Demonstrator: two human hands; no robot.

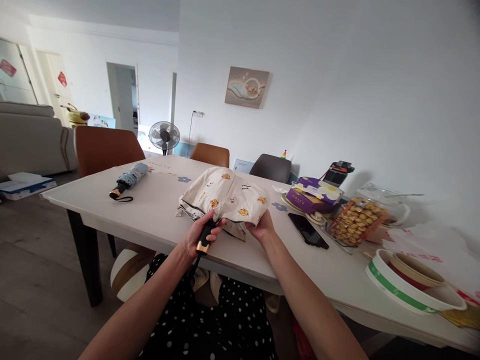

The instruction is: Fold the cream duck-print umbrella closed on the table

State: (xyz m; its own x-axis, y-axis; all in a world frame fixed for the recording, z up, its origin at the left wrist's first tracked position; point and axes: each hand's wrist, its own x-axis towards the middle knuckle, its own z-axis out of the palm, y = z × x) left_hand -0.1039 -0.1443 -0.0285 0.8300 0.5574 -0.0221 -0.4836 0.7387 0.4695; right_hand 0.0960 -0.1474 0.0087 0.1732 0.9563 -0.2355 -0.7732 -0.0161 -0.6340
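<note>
A cream folding umbrella (pixel 232 192) printed with yellow ducks lies loosely collapsed on the white table (pixel 161 200), its canopy spread away from me. My left hand (pixel 200 234) is wrapped round its black handle with the gold end cap. At the canopy's right edge, my right hand (pixel 261 227) grips the fabric, its fingertips partly hidden beneath the cloth. A second umbrella (pixel 131 179), blue-grey and folded up, rests on the table's left side with its black handle and strap toward me.
To the right are a black phone (pixel 308 231), a purple box (pixel 313 195), a clear jar of brown snacks (pixel 358 220) and stacked bowls (pixel 414 280). Chairs (pixel 108 147) stand along the far side, with a fan (pixel 164 136) behind.
</note>
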